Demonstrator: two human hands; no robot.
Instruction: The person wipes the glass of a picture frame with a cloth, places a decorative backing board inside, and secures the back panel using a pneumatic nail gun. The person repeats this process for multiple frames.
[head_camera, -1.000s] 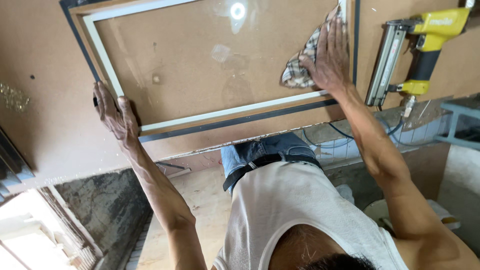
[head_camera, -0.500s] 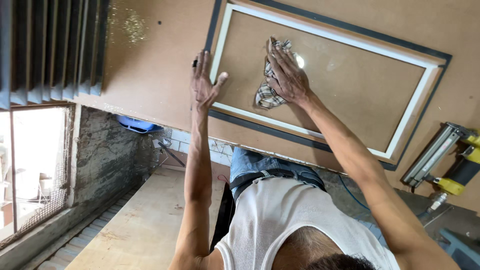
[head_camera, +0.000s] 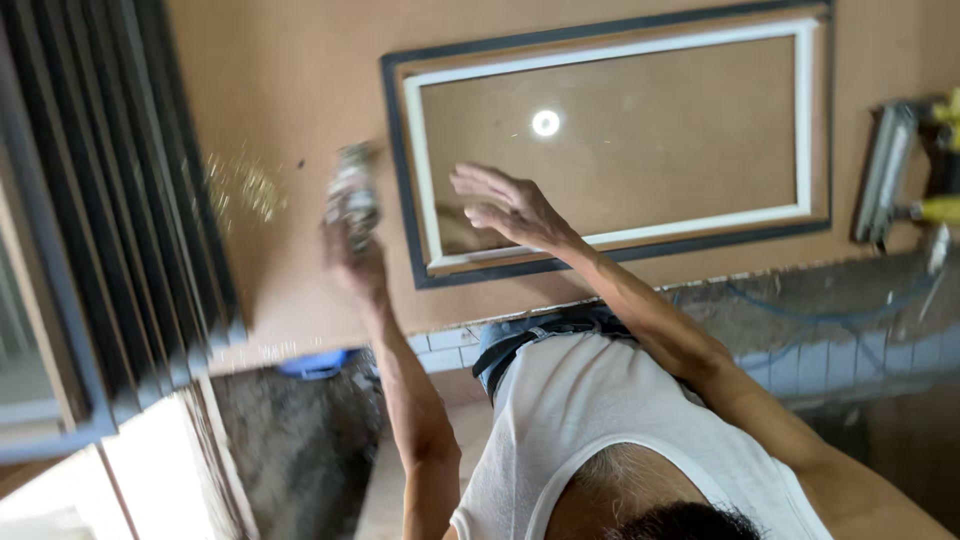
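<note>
**Rag changes hands and leaves the frame**

We see the brown worktop (head_camera: 300, 90) filling most of the view, with a dark slatted panel (head_camera: 120, 200) along its left side. The frame (head_camera: 610, 245), a white moulding inside a dark border, lies flat on the worktop. The panel inside it reflects a round spot of light. A nailer (head_camera: 890, 170) with yellow parts lies well apart at the far right edge, and neither hand is on it.

Half a second ago the right hand was pressing the rag down inside the frame, and the left hand lay flat on the worktop just beside the frame's left edge. Now the two have swapped roles. The left hand (head_camera: 350, 255) has come off the worktop and holds the rag (head_camera: 352, 195) bunched up. It is raised over bare board to the left of the frame, near a patch of pale dust (head_camera: 240, 185). Motion blur smears that hand, but its fingers look closed around the cloth. The right hand (head_camera: 510, 205) is empty, with its fingers spread and pointing left above the frame's lower-left corner. We cannot tell whether it touches the panel or hovers just over it.

We judge from this that nothing is wiping the panel at this instant. The cloth is clear of the frame, in the hand that was bracing, and only the bare right hand is over the glassy surface.
</note>
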